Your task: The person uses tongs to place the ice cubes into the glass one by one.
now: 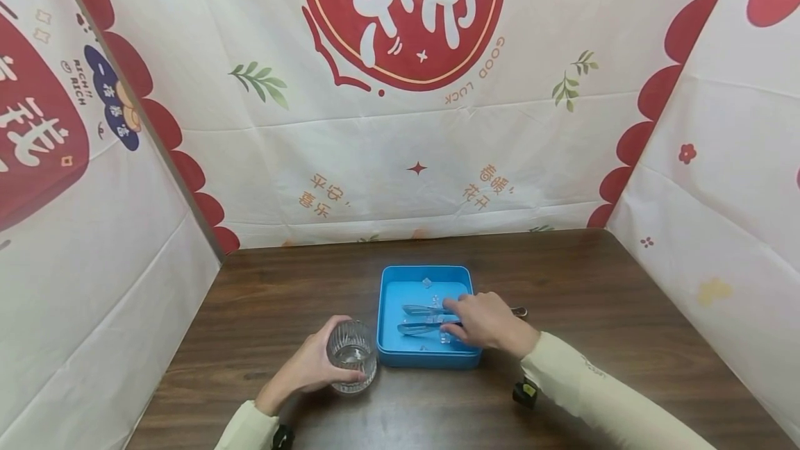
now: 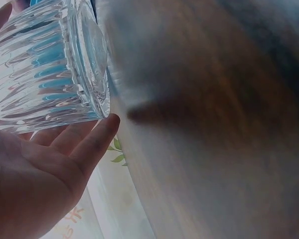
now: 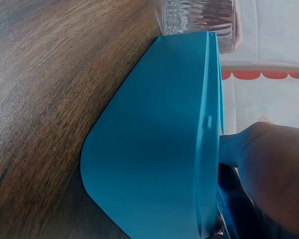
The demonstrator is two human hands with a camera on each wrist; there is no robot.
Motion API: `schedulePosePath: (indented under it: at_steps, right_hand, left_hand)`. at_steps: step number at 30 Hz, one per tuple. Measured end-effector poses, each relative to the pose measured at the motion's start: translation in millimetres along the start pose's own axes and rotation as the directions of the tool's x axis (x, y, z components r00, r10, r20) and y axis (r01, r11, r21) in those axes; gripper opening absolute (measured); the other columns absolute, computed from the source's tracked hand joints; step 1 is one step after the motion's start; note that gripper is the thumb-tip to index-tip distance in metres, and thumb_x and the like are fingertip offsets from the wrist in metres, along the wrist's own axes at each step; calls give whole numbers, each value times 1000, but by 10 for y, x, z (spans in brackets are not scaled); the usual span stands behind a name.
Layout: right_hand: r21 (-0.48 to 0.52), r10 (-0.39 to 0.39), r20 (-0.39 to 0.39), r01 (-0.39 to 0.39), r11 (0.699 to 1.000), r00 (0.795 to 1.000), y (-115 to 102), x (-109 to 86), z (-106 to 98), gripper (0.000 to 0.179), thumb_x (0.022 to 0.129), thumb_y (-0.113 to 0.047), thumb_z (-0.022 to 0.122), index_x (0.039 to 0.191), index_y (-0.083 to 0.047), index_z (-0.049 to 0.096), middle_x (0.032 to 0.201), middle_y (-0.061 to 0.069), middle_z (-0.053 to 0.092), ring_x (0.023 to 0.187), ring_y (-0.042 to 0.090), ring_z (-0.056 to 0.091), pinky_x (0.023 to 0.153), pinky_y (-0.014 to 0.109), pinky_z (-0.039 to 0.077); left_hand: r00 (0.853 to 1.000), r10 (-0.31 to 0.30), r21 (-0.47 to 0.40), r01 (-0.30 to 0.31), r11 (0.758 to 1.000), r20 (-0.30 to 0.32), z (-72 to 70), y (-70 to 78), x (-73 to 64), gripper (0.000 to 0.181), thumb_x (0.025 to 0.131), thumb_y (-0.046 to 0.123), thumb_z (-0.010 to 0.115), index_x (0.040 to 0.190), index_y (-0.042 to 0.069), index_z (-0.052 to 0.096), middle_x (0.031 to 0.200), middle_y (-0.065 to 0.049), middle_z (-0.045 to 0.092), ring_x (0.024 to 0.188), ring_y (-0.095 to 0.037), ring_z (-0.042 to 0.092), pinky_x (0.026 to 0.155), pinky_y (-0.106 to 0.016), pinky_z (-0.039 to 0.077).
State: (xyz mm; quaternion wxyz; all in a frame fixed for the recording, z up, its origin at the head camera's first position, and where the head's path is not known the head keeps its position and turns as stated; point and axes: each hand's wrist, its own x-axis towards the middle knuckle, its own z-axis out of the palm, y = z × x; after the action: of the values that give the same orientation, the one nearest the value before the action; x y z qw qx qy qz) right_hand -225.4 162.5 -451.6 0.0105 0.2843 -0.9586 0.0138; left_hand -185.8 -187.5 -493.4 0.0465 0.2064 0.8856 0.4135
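My left hand grips a clear ribbed drinking glass close against the left side of a shallow blue box. In the left wrist view the glass shows its thick base, with fingers along its side. My right hand reaches over the box's right rim and holds metal tongs, thumb on one arm and fingers on the other. The tips of the tongs are spread apart inside the box. Small clear cubes lie around and under them. The right wrist view is mostly filled by the box's outer wall.
A dark wood-grain table carries the box and glass. White printed cloth hangs behind the table and along both sides. Another clear cube lies near the box's far wall.
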Motion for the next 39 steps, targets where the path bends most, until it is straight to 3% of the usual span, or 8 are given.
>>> schedulePosePath:
  at_steps: [6, 15, 27, 39]
  right_hand:
    - [28, -21, -3, 21, 999, 1000, -7, 2, 2, 41, 92, -48, 65, 119, -16, 64, 97, 6, 72, 61, 14, 61, 51, 20, 44]
    - [27, -28, 13, 28, 999, 1000, -44, -1, -19, 38, 93, -44, 66, 119, -17, 65, 96, 5, 72, 62, 13, 62, 51, 19, 45]
    - [6, -8, -10, 8, 1000, 1000, -56, -7, 44, 29, 95, -39, 65, 116, -19, 65, 80, 0, 66, 49, 9, 45, 46, 21, 38]
    - [16, -14, -39, 15, 1000, 999, -39, -24, 32, 30, 95, -38, 64, 118, -17, 65, 85, 2, 68, 45, 8, 40, 44, 21, 35]
  left_hand:
    - [1000, 1, 3, -1, 1000, 1, 5, -1, -10, 94, 63, 48, 91, 137, 15, 44, 116, -4, 63, 102, -18, 62, 86, -42, 52]
    - [1000, 1, 9, -1, 1000, -5, 19, -21, -7, 95, 63, 48, 91, 138, 15, 43, 115, -5, 64, 101, -19, 62, 85, -42, 52]
    - [1000, -3, -4, 3, 1000, -7, 20, -12, -6, 96, 62, 48, 92, 138, 14, 43, 114, -5, 64, 102, -20, 63, 86, -42, 52]
    - [1000, 7, -3, -7, 1000, -16, 23, -7, 1, 94, 62, 49, 91, 136, 16, 44, 113, -4, 65, 100, -18, 64, 85, -40, 53]
